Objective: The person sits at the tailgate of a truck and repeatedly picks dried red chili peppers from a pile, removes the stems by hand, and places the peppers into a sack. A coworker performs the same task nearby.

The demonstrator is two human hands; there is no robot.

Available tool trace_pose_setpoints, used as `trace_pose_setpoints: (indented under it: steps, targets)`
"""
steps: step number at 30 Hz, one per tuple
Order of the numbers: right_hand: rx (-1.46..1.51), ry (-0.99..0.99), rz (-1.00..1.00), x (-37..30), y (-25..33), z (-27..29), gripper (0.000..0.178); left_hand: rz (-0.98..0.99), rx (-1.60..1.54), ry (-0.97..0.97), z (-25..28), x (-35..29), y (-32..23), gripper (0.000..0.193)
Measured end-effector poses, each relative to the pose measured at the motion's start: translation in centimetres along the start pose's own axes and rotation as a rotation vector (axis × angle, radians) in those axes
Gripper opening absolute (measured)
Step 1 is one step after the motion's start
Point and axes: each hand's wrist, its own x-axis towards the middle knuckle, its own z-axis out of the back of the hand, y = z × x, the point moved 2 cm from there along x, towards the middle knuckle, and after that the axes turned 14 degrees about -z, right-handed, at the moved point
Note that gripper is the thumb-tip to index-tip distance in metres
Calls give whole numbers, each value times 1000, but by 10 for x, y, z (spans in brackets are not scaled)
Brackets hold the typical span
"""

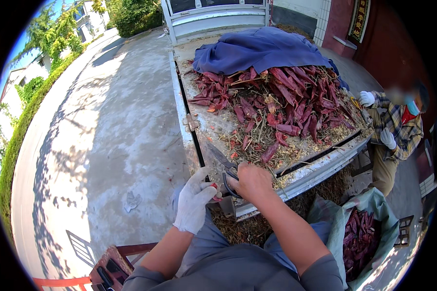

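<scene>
My left hand (194,201), in a white knitted glove, has its fingers closed around a dried red chili pepper (217,198), mostly hidden by the glove. Bare and closed, my right hand (253,183) grips black-handled scissors (221,158), whose blades point up and left over the truck bed's near corner. One handle loop hangs beside the left fingertips. Beyond both hands a large heap of dried red chili peppers (296,94) lies on the truck bed (183,72), with cut stems and bits (262,131) scattered along its near side.
A blue cloth (262,51) covers the heap's far part. At the right, a masked person (398,121) in white gloves works at the bed's edge. A green woven sack (332,228) of chilies stands by my right leg. Crumpled white litter (132,201) lies on the concrete.
</scene>
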Motion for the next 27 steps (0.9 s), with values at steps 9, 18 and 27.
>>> trace_pose_setpoints:
  steps: [9,18,27]
  targets:
    - [671,22,171,-46,1,-9,40,-76,163,75,4,1,17,74]
    - [1637,123,-231,-59,-64,-57,29,-402,902,653,-72,19,11,62]
    - [2223,279,-435,-67,-74,-49,36,-874,1190,763,-129,23,27,43]
